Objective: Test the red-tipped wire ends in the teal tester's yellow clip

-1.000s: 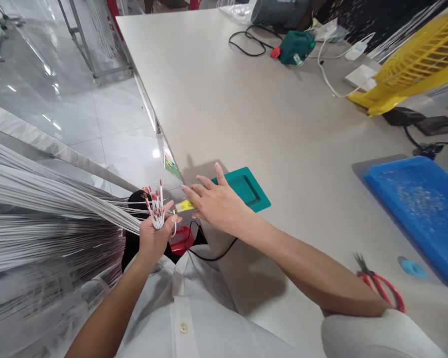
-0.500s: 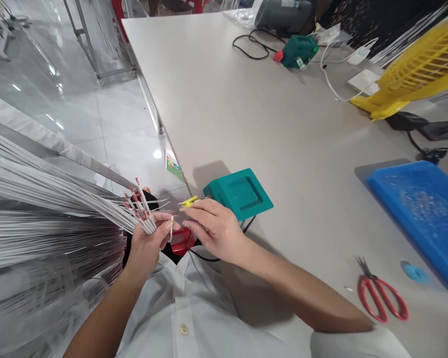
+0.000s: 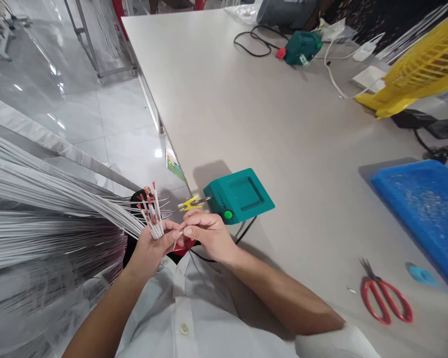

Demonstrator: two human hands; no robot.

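Left hand (image 3: 154, 247) is gripping red-tipped white wires (image 3: 157, 227), probably bunched for easy access, while right hand (image 3: 213, 237) is meeting its fingertips, can't tell if pinching anything.

The white cables (image 3: 156, 228) look sheathed in smooth plastic. Matt teal plastic forms the device (image 3: 246, 191); its button (image 3: 228, 214) is shinier green plastic. The scissors (image 3: 375, 286) pair dull metal blades with smooth red plastic handles. The worktop (image 3: 283, 134) is smooth with a soft sheen, the floor tiles (image 3: 78, 107) polished and glossy, the shirt (image 3: 205, 323) creased matt cloth.
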